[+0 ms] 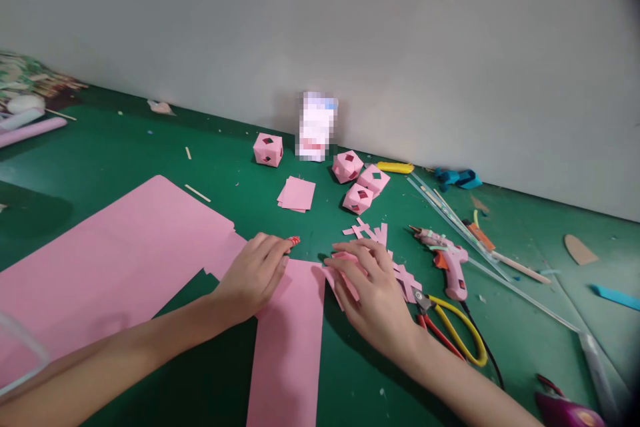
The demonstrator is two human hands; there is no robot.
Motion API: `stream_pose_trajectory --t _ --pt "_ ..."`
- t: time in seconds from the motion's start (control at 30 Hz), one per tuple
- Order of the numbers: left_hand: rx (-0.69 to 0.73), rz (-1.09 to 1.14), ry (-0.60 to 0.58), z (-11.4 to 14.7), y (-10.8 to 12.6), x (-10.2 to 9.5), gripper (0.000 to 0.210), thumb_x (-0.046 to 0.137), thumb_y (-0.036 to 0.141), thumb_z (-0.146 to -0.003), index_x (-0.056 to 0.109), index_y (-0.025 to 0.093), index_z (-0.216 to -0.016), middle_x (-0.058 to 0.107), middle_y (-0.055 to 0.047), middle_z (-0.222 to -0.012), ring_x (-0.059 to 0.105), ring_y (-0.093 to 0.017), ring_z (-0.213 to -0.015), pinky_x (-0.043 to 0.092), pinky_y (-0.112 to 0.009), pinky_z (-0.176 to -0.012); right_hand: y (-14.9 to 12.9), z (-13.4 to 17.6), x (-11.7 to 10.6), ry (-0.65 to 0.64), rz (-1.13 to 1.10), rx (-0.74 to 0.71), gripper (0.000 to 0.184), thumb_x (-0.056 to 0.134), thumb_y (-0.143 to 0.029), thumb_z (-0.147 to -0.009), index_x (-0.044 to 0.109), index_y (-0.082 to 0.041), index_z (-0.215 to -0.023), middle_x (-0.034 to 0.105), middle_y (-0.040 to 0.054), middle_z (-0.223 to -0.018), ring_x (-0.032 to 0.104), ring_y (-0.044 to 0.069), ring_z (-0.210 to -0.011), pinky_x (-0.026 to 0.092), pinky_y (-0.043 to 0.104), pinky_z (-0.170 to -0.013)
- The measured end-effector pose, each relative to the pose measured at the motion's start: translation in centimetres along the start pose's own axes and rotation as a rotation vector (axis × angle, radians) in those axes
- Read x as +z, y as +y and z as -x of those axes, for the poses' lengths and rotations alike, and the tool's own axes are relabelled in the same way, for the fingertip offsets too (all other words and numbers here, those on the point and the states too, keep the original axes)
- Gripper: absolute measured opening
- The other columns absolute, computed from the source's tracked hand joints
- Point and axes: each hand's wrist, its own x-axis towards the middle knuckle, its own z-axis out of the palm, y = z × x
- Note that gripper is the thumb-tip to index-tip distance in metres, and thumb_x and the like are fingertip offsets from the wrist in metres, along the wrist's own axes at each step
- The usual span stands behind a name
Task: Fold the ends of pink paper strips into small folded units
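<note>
Pink paper strip (290, 353) at six o'clock on the green surface (220, 160) — left hand (251, 275) over its far end, grip unclear; right hand (376, 297) grasping a folded pink piece (349, 285) — glue gun (453, 265) at four o'clock.

a plain grey wall (450, 47) stands behind a green tabletop (115, 147); soft light leaves a pale sheen toward the right.

head cam, facing fwd & down, close over tbl (125, 153)
</note>
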Motion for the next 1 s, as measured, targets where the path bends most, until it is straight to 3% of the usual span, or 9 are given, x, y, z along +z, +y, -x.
stream_pose_trajectory --t 0.1,0.2,0.3,0.37,0.53,0.63,0.8,0.9,1.0 --pt "0.199 -0.075 0.036 0.7 0.8 -0.5 0.029 0.038 0.013 -0.101 0.056 0.014 -0.123 0.07 -0.013 -0.11 0.06 -0.026 -0.095 0.051 -0.042 -0.082 -0.5 0.2 0.0 -0.071 -0.264 0.012 0.025 0.054 -0.017 -0.098 0.064 -0.023 -0.12 0.069 0.0109 -0.118 0.061 0.027 -0.112 0.051 0.049 -0.099" --pt "0.511 -0.024 0.088 1.7 2.8 -1.4 0.025 0.039 0.018 -0.102 0.059 0.016 -0.117 0.072 -0.01 -0.099 0.062 -0.024 -0.09 0.051 -0.039 -0.078 -1.2 0.1 -0.1 -0.269 -0.754 0.169 0.04 0.058 -0.036 -0.1 0.052 -0.024 -0.137 0.066 0.0134 -0.128 0.065 0.024 -0.113 0.054 0.046 -0.099" --pt "0.647 0.16 0.014 3.0 5.1 -1.7 0.017 0.049 0.014 -0.099 0.064 0.017 -0.105 0.072 -0.005 -0.093 0.059 -0.017 -0.078 0.048 -0.031 -0.066 -1.5 0.1 0.4 -0.45 -1.241 0.328 0.055 0.052 -0.055 -0.099 0.045 -0.024 -0.144 0.06 0.0157 -0.137 0.061 0.024 -0.122 0.049 0.048 -0.106" --pt "0.728 0.253 -0.071 3.9 6.0 -1.2 0.014 0.054 0.019 -0.096 0.067 0.017 -0.102 0.071 -0.004 -0.099 0.057 -0.015 -0.078 0.046 -0.03 -0.06 -1.5 0.2 0.9 -0.527 -1.379 0.396 0.06 0.055 -0.061 -0.095 0.047 -0.025 -0.142 0.062 0.014 -0.13 0.06 0.024 -0.122 0.046 0.048 -0.108" --pt "0.776 0.347 -0.248 5.2 6.3 0.5 0.007 0.068 0.021 -0.089 0.066 0.017 -0.094 0.07 -0.004 -0.109 0.058 -0.013 -0.085 0.051 -0.026 -0.067 -1.4 0.7 2.3 -0.619 -1.324 0.447 0.061 0.075 -0.049 -0.085 0.054 -0.025 -0.137 0.057 0.0029 -0.097 0.058 0.016 -0.088 0.052 0.032 -0.081" --pt "0.741 0.31 -0.251 5.1 6.5 0.7 0.018 0.066 0.015 -0.087 0.066 0.015 -0.105 0.071 -0.004 -0.101 0.059 -0.016 -0.081 0.054 -0.031 -0.078 -1.6 1.1 2.9 -0.617 -1.15 0.386 0.059 0.073 -0.03 -0.085 0.052 -0.024 -0.14 0.044 -0.0057 -0.076 0.043 0.01 -0.065 0.04 0.023 -0.059" --pt "0.687 0.282 -0.27 4.8 7.3 0.6 0.035 0.06 0.015 -0.091 0.059 0.015 -0.126 0.075 -0.003 -0.096 0.062 -0.019 -0.079 0.056 -0.037 -0.08 -2.0 1.5 3.6 -0.58 -1.169 0.38 0.062 0.065 -0.023 -0.088 0.045 -0.025 -0.146 0.037 -0.0094 -0.066 0.037 0.01 -0.057 0.033 0.021 -0.052" --pt "0.689 0.306 -0.276 4.8 7.0 0.5 0.024 0.054 0.018 -0.096 0.059 0.021 -0.12 0.075 -0.004 -0.118 0.067 -0.016 -0.098 0.057 -0.03 -0.088 -1.9 1.4 4.0 -0.524 -1.167 0.445 0.054 0.063 -0.025 -0.09 0.048 -0.023 -0.142 0.04 -0.0098 -0.062 0.039 0.009 -0.053 0.031 0.021 -0.05" --pt "0.645 0.33 -0.105 4.9 5.7 0.3 0.028 0.052 0.017 -0.097 0.054 0.028 -0.123 0.061 -0.005 -0.146 0.056 -0.019 -0.132 0.049 -0.036 -0.11 -1.1 1.0 4.3 -0.401 -1.09 0.486 0.044 0.063 -0.03 -0.09 0.056 -0.019 -0.132 0.043 -0.0089 -0.061 0.04 0.009 -0.051 0.031 0.021 -0.05"
